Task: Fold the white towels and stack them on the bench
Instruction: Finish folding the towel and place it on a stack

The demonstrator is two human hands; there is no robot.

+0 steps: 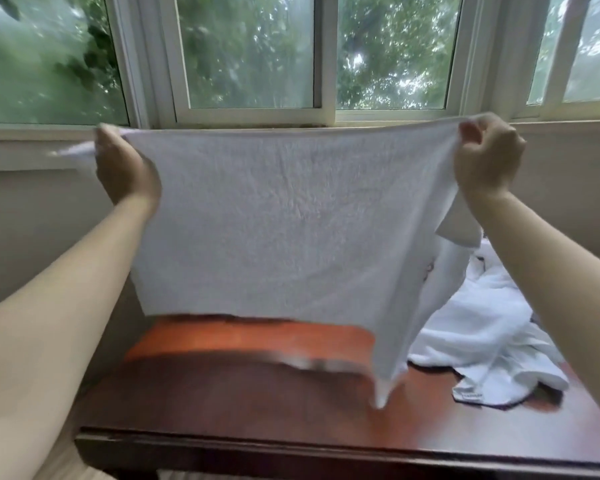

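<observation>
As left hand (125, 164) and right hand (487, 154) each pinch top corner, white towel (274, 230) hangs flat, crinkled.

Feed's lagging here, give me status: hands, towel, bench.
Left hand and right hand pinch the towel by its top corners, spread above the bench. Unfolded pile at right. Nothing stacked in view.

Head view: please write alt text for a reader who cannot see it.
Two hands, left hand and right hand, hold a white towel stretched by its top corners above a wooden bench. Unfolded white towels lie heaped at the bench's right, under windows.
</observation>
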